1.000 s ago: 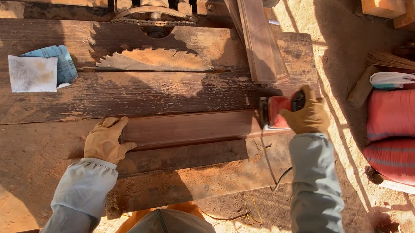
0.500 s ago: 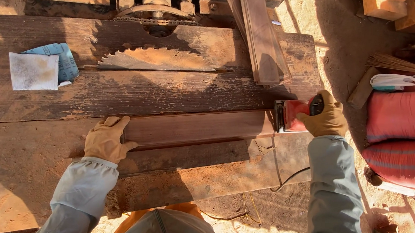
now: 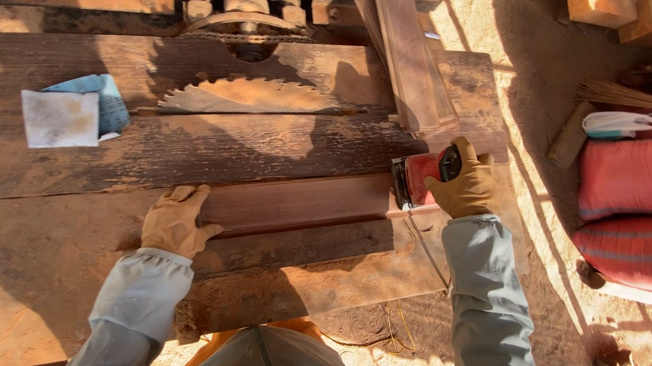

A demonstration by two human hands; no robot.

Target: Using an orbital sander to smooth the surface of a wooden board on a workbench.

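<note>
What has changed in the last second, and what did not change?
The right hand pushed the red sander out toward the right end of the plank, then drew it back left. The left hand stays pressed on the plank's left end. Saw blade and sandpaper sheets are unmoved.

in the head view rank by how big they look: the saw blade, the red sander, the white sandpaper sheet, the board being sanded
1. Board being sanded, longest by far.
2. Saw blade, only its exposed upper part.
3. White sandpaper sheet.
4. Red sander, partly hidden by the right hand; close to the sheet, so this ranking is unsure.
</note>
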